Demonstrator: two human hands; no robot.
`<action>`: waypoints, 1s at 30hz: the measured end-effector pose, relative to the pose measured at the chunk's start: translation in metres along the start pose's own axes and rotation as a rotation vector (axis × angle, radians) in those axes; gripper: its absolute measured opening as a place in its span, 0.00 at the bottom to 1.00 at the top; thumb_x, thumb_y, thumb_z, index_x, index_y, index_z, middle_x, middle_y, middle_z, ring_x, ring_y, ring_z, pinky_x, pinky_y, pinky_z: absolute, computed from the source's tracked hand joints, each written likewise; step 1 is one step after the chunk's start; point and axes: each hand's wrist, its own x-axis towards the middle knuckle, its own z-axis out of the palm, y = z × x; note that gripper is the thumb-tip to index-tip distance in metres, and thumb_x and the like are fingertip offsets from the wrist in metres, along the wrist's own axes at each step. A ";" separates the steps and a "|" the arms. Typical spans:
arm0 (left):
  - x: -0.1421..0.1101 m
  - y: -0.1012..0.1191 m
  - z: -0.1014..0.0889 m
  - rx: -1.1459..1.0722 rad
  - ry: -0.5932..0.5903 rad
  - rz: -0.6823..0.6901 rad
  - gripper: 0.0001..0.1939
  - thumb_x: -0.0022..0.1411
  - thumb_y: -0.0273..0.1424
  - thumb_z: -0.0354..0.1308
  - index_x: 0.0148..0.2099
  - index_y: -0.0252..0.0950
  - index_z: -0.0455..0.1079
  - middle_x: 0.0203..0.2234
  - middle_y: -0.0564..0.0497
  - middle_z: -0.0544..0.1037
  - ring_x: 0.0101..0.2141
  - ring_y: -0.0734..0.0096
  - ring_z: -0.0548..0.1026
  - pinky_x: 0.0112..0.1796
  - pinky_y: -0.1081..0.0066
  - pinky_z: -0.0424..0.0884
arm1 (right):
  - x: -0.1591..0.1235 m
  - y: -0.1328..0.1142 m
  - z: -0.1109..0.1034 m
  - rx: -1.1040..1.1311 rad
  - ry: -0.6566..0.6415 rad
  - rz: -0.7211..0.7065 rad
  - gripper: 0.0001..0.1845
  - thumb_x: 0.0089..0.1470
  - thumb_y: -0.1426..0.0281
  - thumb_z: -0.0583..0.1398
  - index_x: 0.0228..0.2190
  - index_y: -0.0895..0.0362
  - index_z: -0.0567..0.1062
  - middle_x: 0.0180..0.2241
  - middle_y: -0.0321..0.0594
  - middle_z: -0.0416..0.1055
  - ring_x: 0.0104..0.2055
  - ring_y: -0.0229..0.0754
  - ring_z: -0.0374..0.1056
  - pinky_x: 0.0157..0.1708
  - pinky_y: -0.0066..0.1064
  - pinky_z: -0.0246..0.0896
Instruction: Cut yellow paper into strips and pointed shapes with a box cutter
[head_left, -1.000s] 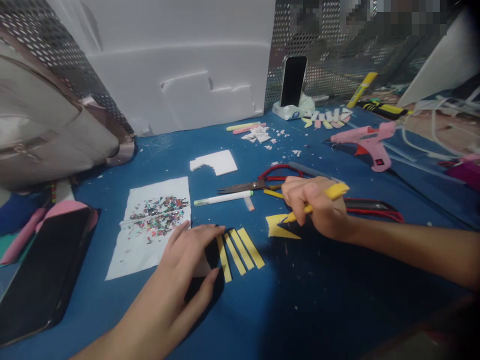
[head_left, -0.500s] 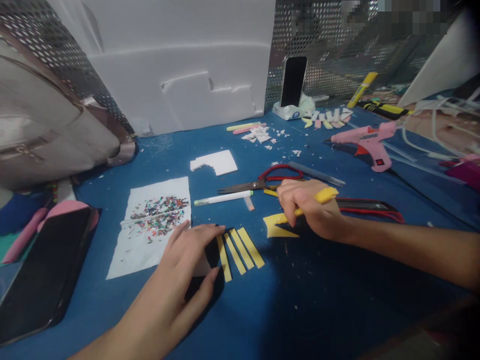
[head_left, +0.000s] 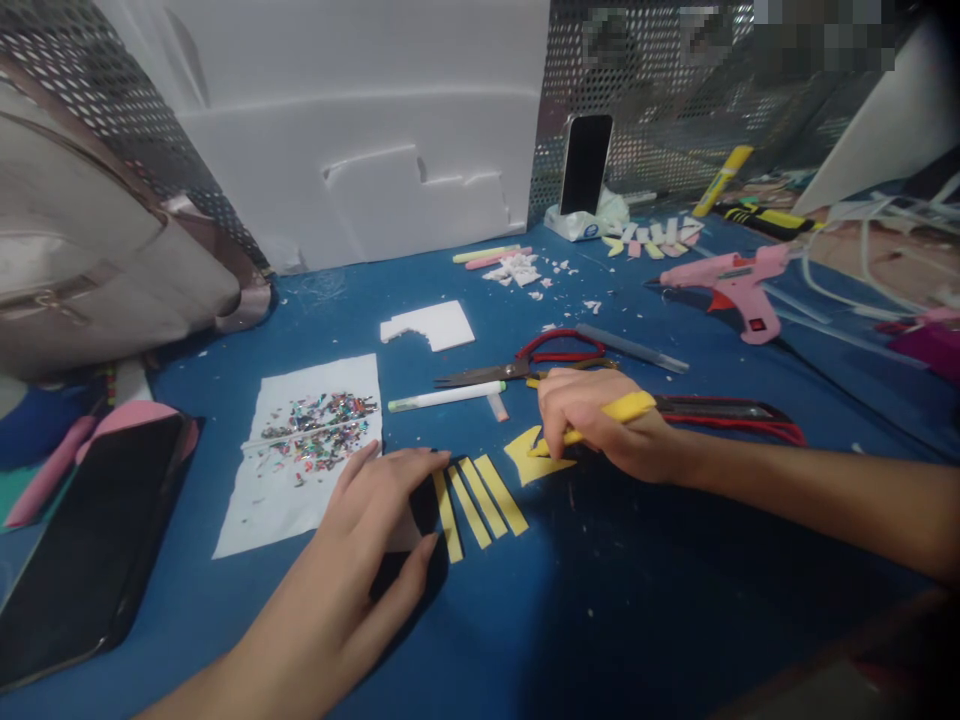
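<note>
1. Blue table, beneath both hands.
2. Left hand: fingers spread, just beside yellow strips.
3. Right hand: pinching a yellow pen, tip down at a scrap.
4. Scrap: yellow, on the table between strips and right hand.

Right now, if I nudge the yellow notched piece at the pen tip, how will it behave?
Probably light: the yellow piece is small and looks thin. Apt to slide or swivel: it lies flat, the left hand is off it, and only the yellow pen in the right hand is at it. Its pointed corner may bend easily.
</note>
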 end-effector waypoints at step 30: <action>0.001 0.000 0.000 0.007 0.010 0.002 0.22 0.67 0.31 0.45 0.63 0.45 0.52 0.57 0.49 0.66 0.59 0.57 0.63 0.61 0.45 0.51 | -0.002 -0.002 0.000 -0.035 -0.099 -0.046 0.25 0.67 0.61 0.46 0.25 0.60 0.70 0.24 0.37 0.67 0.28 0.34 0.61 0.34 0.30 0.55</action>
